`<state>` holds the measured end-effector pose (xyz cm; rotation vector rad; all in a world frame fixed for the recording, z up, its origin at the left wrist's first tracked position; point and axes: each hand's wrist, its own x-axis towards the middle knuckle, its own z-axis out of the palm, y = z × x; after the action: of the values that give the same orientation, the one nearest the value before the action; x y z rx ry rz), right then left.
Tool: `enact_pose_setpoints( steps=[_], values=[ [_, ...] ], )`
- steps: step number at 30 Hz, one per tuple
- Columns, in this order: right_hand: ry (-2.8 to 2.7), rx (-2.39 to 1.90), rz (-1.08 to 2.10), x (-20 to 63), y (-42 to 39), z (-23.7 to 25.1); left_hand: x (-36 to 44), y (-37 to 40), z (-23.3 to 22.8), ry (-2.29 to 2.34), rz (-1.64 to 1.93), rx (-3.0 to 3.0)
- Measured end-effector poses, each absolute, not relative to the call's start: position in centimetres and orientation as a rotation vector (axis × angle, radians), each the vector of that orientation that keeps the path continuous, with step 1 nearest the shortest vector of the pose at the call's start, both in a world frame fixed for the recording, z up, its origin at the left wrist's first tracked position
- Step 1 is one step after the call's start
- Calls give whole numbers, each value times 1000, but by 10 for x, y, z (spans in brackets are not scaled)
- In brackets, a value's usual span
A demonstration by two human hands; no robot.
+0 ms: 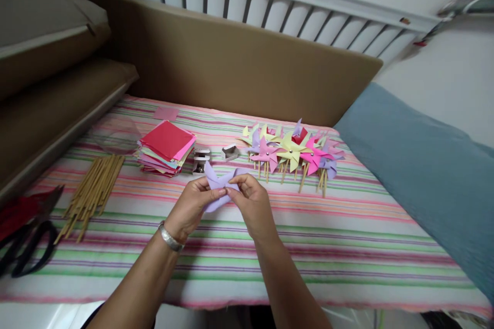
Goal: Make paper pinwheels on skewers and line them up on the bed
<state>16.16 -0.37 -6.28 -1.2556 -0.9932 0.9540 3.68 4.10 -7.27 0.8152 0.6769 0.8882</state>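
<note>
Between my hands, above the striped cloth, is a lavender paper pinwheel [218,204] with its corners folded toward the middle. My left hand [190,206] pinches its left side, thumb near the centre. My right hand [251,204] grips the right side, with thumb and fingertips close to the centre too. Just beyond them stand a small open white box [201,160] with small shiny pieces inside and a second small box [230,152]. A stack of coloured paper squares [166,145] lies to the left. Finished-looking pinwheels on sticks [291,151] are grouped at the right.
Thin wooden sticks [92,187] lie in a pile on the left, beside black-handled scissors [36,236] and something red. A brown board [231,61] stands along the back of the striped cloth [347,252]. Cushions [46,61] rise at left; blue-grey fabric [420,164] lies right.
</note>
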Motion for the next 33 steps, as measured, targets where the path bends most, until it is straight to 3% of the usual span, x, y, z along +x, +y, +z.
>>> enact_pose_setpoints(
  steps=[5,10,15,21,26,29,33],
  values=[
    [-1141,-1339,814,178,-4,-63,10,61,-70,798,1023,876],
    [-1460,-1690,449,179,13,-106,-17,75,-65,781,1260,855],
    [-1734,-1920,311,151,24,-138,-14,67,-65,852,1013,1133],
    [-1604,-1889,464,163,22,-134,-7,62,-67,790,777,1465],
    [-1406,-1649,789,187,14,-103,-1,62,-72,823,711,1618],
    [-1161,-1349,1070,187,8,-84,2,62,-72,791,748,1729],
    [-1083,-1238,1134,179,2,-74,1,63,-69,718,907,1861]
  ],
)
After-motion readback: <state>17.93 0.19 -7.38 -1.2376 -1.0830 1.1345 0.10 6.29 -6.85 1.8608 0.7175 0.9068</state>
